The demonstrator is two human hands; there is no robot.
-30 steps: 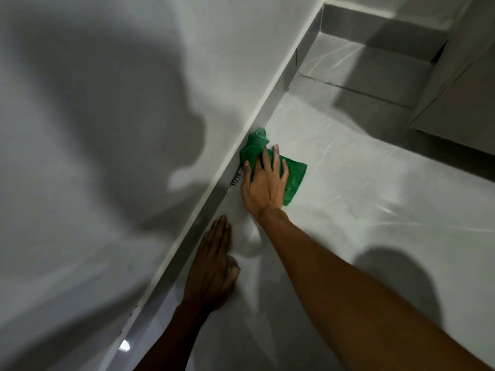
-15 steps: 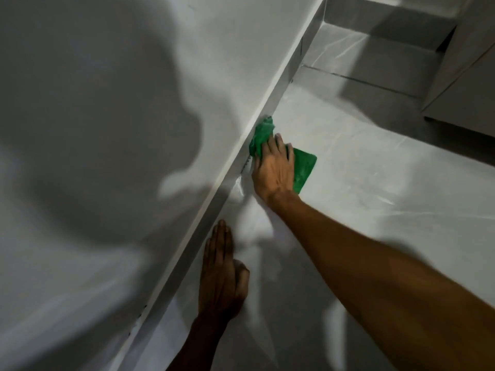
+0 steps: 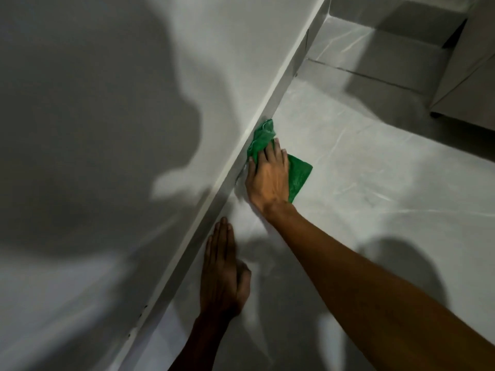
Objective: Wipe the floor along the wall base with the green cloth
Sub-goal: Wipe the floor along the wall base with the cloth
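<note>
A green cloth [image 3: 298, 175] lies on the pale tiled floor [image 3: 375, 183], bunched at its far end against the grey wall base [image 3: 284, 84]. My right hand [image 3: 267, 178] presses flat on top of the cloth, fingers spread and pointing along the wall. My left hand [image 3: 223, 274] rests palm down on the floor nearer to me, close beside the wall base, fingers straight and together, holding nothing.
The white wall [image 3: 107, 129] fills the left side and carries my shadow. A grout line [image 3: 361, 73] crosses the floor farther on. A cabinet or door [image 3: 471, 70] stands at the upper right, and a second wall base [image 3: 388, 17] closes the far corner.
My right hand has slid the cloth farther along the wall base, away from me. My left hand stays planted on the floor.
</note>
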